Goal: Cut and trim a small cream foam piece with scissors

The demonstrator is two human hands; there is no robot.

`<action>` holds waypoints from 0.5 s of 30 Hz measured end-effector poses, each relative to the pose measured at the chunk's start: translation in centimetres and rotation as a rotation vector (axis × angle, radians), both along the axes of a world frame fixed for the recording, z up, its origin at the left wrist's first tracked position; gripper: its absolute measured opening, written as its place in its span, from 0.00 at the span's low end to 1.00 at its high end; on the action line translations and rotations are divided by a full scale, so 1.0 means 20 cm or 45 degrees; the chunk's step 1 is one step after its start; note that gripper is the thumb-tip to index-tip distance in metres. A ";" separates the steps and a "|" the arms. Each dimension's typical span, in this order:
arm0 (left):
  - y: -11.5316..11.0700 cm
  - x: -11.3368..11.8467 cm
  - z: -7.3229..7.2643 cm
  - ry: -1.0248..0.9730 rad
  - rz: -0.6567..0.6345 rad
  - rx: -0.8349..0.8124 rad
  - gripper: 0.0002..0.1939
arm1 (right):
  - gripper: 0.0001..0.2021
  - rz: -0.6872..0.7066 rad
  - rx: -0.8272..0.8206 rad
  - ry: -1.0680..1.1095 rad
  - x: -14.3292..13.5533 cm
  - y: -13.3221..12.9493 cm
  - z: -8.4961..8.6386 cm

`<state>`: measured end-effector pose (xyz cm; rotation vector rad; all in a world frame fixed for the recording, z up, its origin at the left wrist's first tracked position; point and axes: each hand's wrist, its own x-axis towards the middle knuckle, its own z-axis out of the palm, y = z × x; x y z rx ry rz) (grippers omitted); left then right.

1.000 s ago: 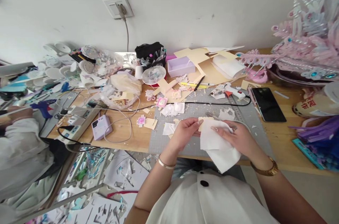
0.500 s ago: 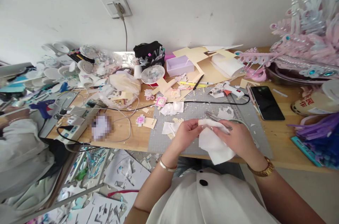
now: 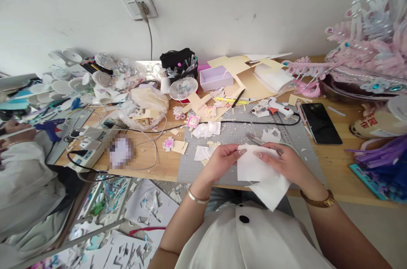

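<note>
Material [image 3: 257, 168], thin, white and sheet-like, hangs over the near edge of the grey cutting mat [image 3: 233, 133], pinched by my left hand [image 3: 226, 158] and right hand [image 3: 282, 161]. Beyond, a round whitish dish [image 3: 173, 93] holds clear bits [image 3: 184, 87]; a black fabric pouch [image 3: 171, 58] holds slim silvery sticks [image 3: 187, 68].

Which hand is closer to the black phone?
Right. The right hand is left of the black phone, apart from it; the left hand is farther left, pinching the white sheet.

L hand [image 3: 223, 159] & R hand [image 3: 282, 162] nr ea. other, both in thumb-finger pinch
</note>
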<state>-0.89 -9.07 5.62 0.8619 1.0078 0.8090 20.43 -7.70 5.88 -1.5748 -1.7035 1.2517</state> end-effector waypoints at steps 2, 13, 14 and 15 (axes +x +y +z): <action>0.00 -0.01 0.00 0.015 -0.005 0.011 0.26 | 0.17 0.005 -0.033 -0.005 0.00 0.00 0.00; -0.02 -0.01 -0.06 0.035 -0.006 0.068 0.24 | 0.14 -0.068 0.063 0.063 -0.02 0.00 -0.04; -0.03 -0.01 -0.07 0.027 0.002 0.063 0.25 | 0.14 -0.072 0.019 0.091 -0.02 -0.01 -0.04; -0.03 -0.01 -0.07 0.017 0.008 0.054 0.25 | 0.15 -0.074 -0.044 0.125 -0.02 -0.01 -0.05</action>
